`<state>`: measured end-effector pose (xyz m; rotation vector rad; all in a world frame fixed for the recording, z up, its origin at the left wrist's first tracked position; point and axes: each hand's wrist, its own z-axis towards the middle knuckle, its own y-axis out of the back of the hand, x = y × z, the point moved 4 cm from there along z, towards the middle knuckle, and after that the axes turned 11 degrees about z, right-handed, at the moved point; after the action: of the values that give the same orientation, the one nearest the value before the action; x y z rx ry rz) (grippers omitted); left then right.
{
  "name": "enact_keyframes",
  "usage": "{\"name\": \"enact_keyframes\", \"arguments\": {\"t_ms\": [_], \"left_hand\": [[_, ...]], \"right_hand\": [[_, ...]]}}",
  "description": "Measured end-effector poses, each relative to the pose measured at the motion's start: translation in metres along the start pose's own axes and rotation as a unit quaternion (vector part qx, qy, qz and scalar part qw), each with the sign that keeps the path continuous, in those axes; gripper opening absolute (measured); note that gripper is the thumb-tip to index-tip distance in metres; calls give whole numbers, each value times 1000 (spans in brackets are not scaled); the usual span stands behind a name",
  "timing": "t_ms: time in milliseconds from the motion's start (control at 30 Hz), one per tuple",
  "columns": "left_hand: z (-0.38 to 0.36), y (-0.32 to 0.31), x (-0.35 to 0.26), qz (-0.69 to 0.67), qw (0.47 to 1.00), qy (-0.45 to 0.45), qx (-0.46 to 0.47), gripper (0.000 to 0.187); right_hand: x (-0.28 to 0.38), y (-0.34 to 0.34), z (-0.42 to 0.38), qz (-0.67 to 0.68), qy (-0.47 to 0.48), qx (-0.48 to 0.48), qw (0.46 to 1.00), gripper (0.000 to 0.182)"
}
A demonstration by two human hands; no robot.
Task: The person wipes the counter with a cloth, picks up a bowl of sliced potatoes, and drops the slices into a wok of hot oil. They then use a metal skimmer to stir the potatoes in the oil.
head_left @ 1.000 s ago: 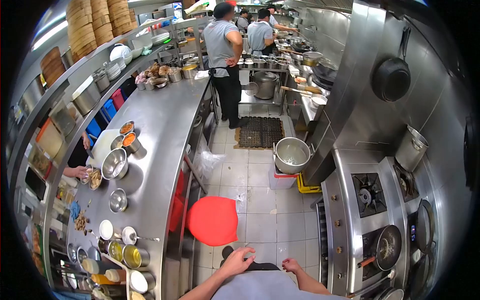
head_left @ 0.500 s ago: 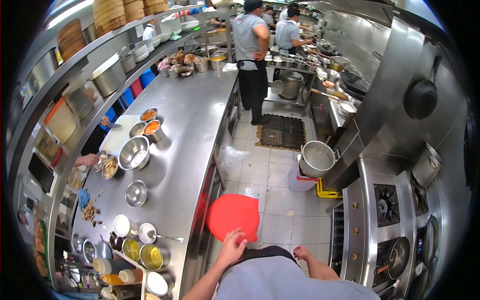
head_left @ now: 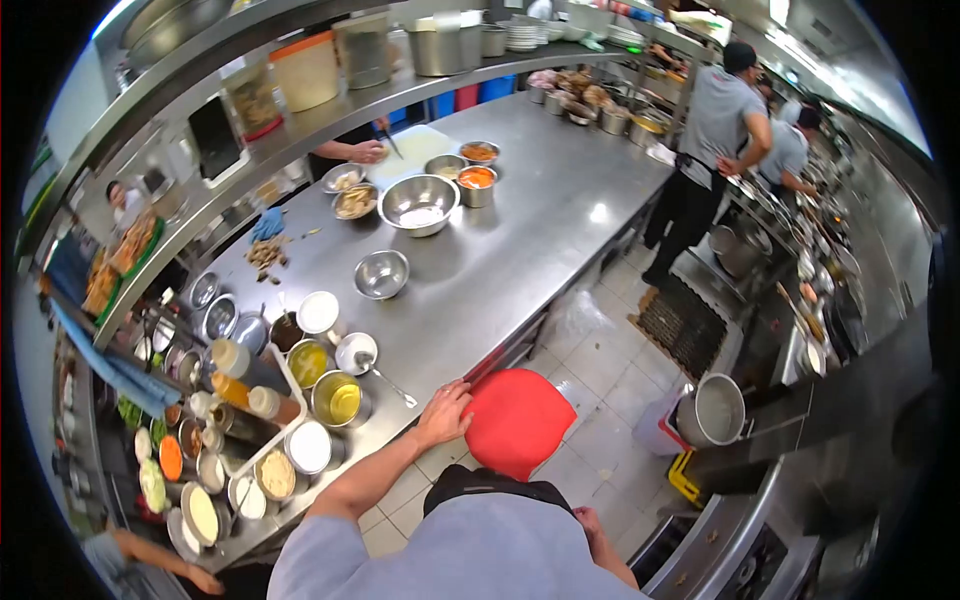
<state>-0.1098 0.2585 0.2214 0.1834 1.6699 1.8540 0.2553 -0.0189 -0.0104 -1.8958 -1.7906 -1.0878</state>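
Observation:
My left hand (head_left: 444, 412) is at the front edge of the steel table, beside a red round-topped object (head_left: 518, 422). Its fingers are slightly curled, with nothing seen in them. My right hand (head_left: 588, 522) hangs low beside my waist, partly hidden by my body, and its fingers cannot be made out clearly. Left of my left hand, a spoon lies across a small white bowl (head_left: 356, 352). A metal container of yellow liquid (head_left: 341, 399) stands near it.
The steel table (head_left: 500, 250) carries an empty steel bowl (head_left: 381, 274) and a larger one (head_left: 419, 204). Across it, a co-worker's hand (head_left: 368, 152) is near a cutting board and knife. A person (head_left: 712, 150) stands in the aisle. A pot (head_left: 712, 410) stands at the right.
The view has turned left, showing more sauces and containers. My left hand has moved from over the red object to the table edge. My right hand is now lower and more hidden.

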Motion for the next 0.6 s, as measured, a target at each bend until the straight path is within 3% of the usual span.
{"name": "enact_keyframes", "arguments": {"t_ms": [67, 167, 367, 600], "left_hand": [[2, -1, 2, 69, 996, -57, 29, 34], [5, -4, 0, 118, 989, -82, 27, 31], [17, -23, 5, 167, 984, -57, 19, 36], [30, -14, 15, 202, 969, -140, 5, 28]], "right_hand": [[-14, 7, 17, 15, 20, 25, 999, 13], [-11, 22, 14, 15, -26, 19, 999, 9], [3, 38, -5, 94, -66, 14, 993, 10], [-26, 54, -2, 39, -50, 39, 997, 9]]}}
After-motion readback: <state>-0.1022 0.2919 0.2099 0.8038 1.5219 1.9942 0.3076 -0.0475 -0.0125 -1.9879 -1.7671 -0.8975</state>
